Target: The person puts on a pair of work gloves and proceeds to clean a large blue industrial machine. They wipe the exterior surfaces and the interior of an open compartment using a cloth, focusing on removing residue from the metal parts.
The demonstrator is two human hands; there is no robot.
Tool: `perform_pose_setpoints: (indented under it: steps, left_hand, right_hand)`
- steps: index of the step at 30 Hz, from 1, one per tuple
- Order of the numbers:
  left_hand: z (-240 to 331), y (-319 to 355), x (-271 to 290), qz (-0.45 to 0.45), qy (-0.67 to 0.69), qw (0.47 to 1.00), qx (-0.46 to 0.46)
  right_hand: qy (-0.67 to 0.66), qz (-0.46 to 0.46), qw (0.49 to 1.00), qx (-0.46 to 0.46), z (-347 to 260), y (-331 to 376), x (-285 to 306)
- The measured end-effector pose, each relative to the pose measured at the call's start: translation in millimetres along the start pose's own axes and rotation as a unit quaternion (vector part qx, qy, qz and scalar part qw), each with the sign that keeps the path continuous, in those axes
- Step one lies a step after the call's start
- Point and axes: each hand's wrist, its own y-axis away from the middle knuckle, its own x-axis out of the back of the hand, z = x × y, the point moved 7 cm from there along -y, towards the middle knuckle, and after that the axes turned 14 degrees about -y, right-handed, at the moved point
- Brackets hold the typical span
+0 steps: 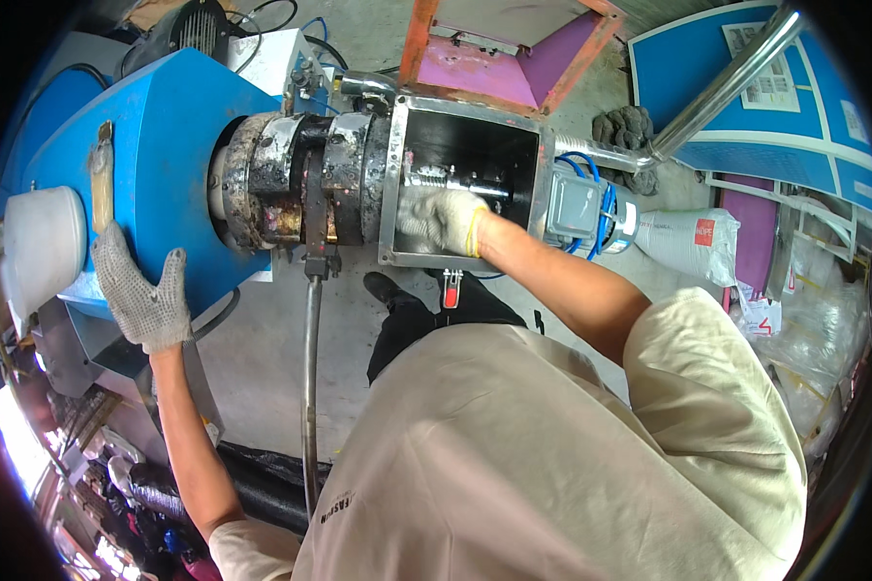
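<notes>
My left hand (143, 290), in a white knit glove, rests flat with fingers apart on the edge of a blue machine housing (165, 126). My right hand (441, 221), also gloved, reaches into an open square metal chamber (393, 184) beside a banded metal barrel (291, 179). Inside the chamber lies a shiny screw shaft (455, 179), just above my right hand. The fingers curl inside the opening; what they hold, if anything, is hidden.
A white plastic container (39, 247) sits on the left of the housing. A steel hose (310, 387) hangs down below the barrel. A pink hopper with an orange frame (504, 58) stands behind, with a metal pipe (717, 92), blue panels and sacks (688, 242) at right.
</notes>
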Motion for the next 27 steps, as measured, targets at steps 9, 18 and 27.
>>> perform_pose_setpoints:
  steps: [9,18,27]
  left_hand:
    - [1,-1,-5,-0.011,-0.035,0.999,-0.003]
    - [1,2,-6,-0.034,-0.041,0.999,0.0]
    - [-1,1,-7,-0.02,-0.045,0.999,0.005]
  right_hand:
    - [0.893,0.125,0.354,0.247,-52,19,-25]
    - [0.909,-0.012,0.418,0.003,-76,-76,7]
    - [0.847,0.06,0.475,0.229,-69,-30,-13]
